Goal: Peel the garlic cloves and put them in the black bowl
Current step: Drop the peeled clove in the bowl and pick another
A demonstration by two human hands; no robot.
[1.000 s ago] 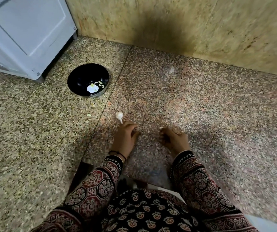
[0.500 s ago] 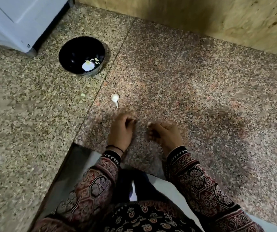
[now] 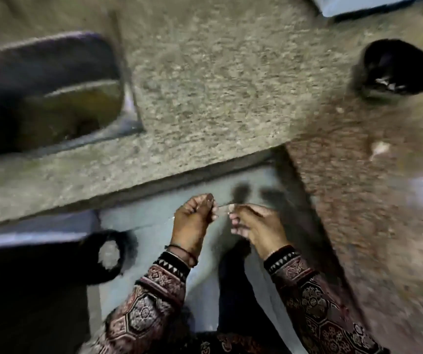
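Pale and papery, one small garlic piece (image 3: 224, 210) is pinched at its ends between the left hand (image 3: 192, 222) and the right hand (image 3: 257, 226), held off the counter's edge. Blur hides whether it is clove or skin, but it is likely light, slick once bared, and best gripped by its tips. Farther right, one whitish garlic bit (image 3: 379, 149) lies on the speckled counter (image 3: 231, 85), and beyond it one black bowl (image 3: 389, 54) holds a few pale pieces, uncountable here.

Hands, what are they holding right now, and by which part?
A small pale piece, pinched at both ends: the left hand takes its left end, the right hand its right end. Blur hides whether it is clove or skin.
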